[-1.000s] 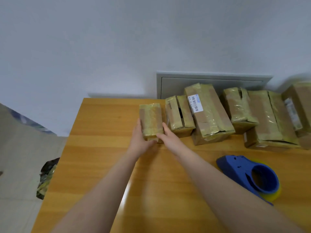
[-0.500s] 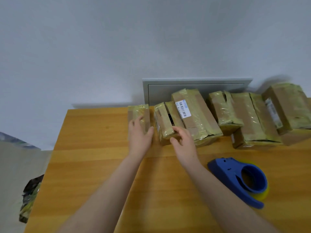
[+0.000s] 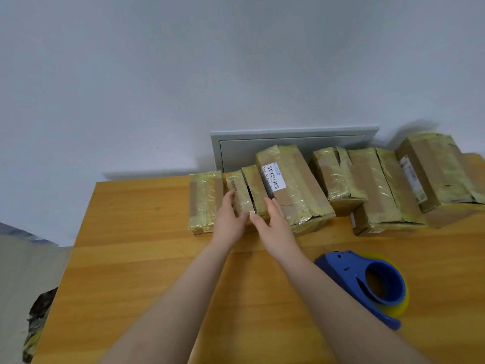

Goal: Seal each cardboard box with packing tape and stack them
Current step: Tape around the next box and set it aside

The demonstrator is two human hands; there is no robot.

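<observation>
2 flat palms, left hand [image 3: 227,220] and right hand [image 3: 274,227], against small taped box [image 3: 240,195], no grip.

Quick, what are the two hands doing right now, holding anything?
Left hand: open, straight fingers touching the small taped box.
Right hand: open, fingers against the same box, nothing gripped.

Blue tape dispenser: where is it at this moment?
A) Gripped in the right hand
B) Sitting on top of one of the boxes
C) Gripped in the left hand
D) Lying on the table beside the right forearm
D: the blue tape dispenser lies on the table with nothing holding it, while the left hand and right hand are up at a small taped box in the row.
</observation>
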